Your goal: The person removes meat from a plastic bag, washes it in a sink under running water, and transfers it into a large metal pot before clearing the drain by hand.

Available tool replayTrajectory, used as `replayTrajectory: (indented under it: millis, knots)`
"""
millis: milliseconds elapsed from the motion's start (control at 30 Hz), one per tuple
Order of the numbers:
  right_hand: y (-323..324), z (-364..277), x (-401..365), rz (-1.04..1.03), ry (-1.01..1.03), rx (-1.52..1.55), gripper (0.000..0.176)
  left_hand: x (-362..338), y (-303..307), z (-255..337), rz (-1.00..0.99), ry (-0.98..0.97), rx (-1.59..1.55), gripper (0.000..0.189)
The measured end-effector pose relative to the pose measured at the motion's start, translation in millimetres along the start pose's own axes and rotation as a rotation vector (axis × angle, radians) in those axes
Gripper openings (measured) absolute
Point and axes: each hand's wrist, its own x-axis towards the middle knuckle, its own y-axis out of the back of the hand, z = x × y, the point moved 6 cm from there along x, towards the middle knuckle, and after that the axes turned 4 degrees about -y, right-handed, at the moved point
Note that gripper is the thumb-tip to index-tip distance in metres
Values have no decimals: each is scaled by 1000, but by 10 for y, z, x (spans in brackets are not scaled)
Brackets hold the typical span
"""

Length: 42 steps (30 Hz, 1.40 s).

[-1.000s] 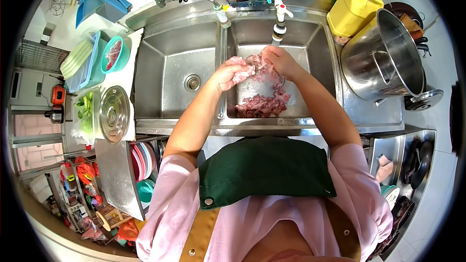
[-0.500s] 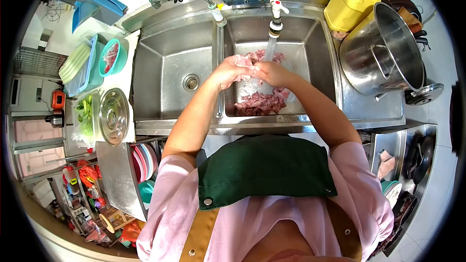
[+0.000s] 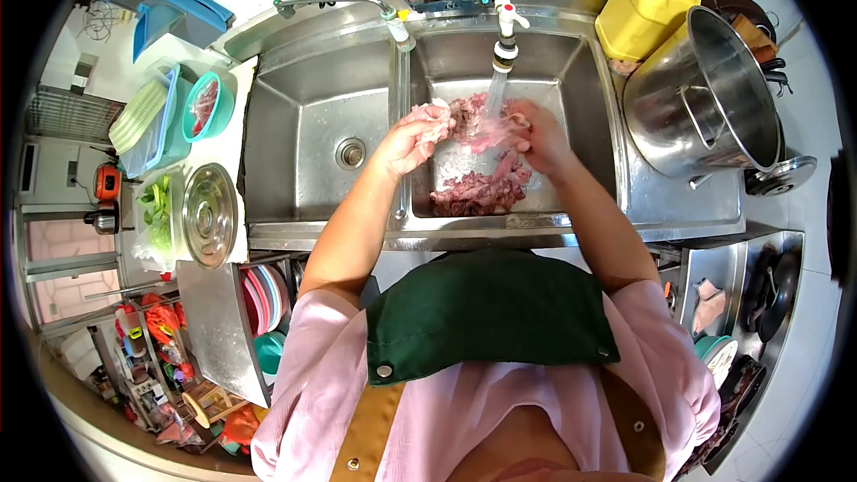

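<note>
Both hands are in the right basin [image 3: 585, 80] of the double sink, under the running tap [image 3: 505, 31].

Left hand [image 3: 403, 141] – fingers curled shut around a pale piece of meat [image 3: 468, 116], held up near the divider between the basins.
Right hand [image 3: 541, 138] – fingers bent over the same clump of meat, right where the water stream [image 3: 494, 89] lands. It looks like a loose grip; the palm side is hidden, so I can't tell how firm it is.

The rest of the meat is a pile [image 3: 478, 192] on the basin floor, just below the hands and towards the near wall.

Around it:
- The left basin [image 3: 299, 98] holds only its drain [image 3: 351, 153].
- A big steel pot [image 3: 705, 98] lies tilted on the counter right of the sink, with a yellow jug [image 3: 644, 13] behind it.
- On the left counter are a steel lid [image 3: 210, 214], some greens [image 3: 156, 210] beside it, and a teal bowl [image 3: 210, 103] further back.
</note>
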Motion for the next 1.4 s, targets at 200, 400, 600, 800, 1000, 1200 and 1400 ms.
replayTrajectory:
  millis: [200,400,600,800,1000,1200,1400]
  knots:
    - [111,-118,-25,3,-218,152,19,-20,-427,-28,-63,14,-129,32]
    - [101,2,112,2,-233,-34,20,134,-427,-185,-30,-1,19,35]
    - [-144,-169,91,21,-314,0,16,213,-693,-233,-26,-42,819,24]
    - [-176,-243,104,-67,-274,56,13,280,-651,-295,-75,-140,914,16]
    - [-135,-122,130,-164,78,-963,14,132,-406,-222,30,31,866,20]
    - [-148,-158,117,-113,142,-827,15,-57,-495,-225,18,162,408,26]
    - [-228,8,25,41,-276,331,10,-71,-432,-194,-35,137,438,22]
